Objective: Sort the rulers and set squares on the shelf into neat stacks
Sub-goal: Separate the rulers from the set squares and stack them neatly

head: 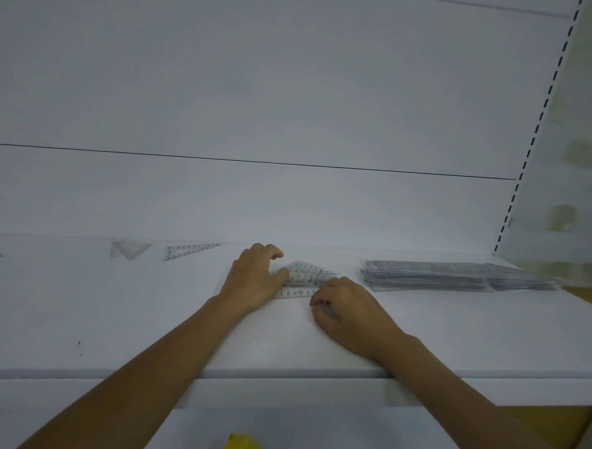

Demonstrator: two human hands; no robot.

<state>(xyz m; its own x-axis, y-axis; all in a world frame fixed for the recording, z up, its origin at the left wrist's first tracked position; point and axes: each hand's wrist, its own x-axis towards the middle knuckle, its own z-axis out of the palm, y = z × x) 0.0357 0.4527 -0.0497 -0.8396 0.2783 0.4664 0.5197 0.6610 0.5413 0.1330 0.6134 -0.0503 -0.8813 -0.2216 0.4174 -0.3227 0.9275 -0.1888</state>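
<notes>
Set squares are being gathered on the white shelf [315, 349], and the set-square pile [307, 276] in the middle is serving as the landmark. Well to its left, near the back wall, a small set square [130, 250] is lying loose, and a longer set square [190, 251] is lying between that one and the pile. The left hand [254, 280] is gripping the pile's left corner, its thumb pressing on top and its fingers arching over the far edge. The right hand [345, 309] is curling tightly against the pile's near right corner; whether it is pinching the plastic or only nudging it, I cannot tell. Right of the pile, a little apart, the ruler stack [456, 277] is sitting already collected. Judging by this, the pile is being squared up, edges tapped flush. The next move is probably calling for a reach left to the longer set square, sliding it over and matching its orientation on top.
</notes>
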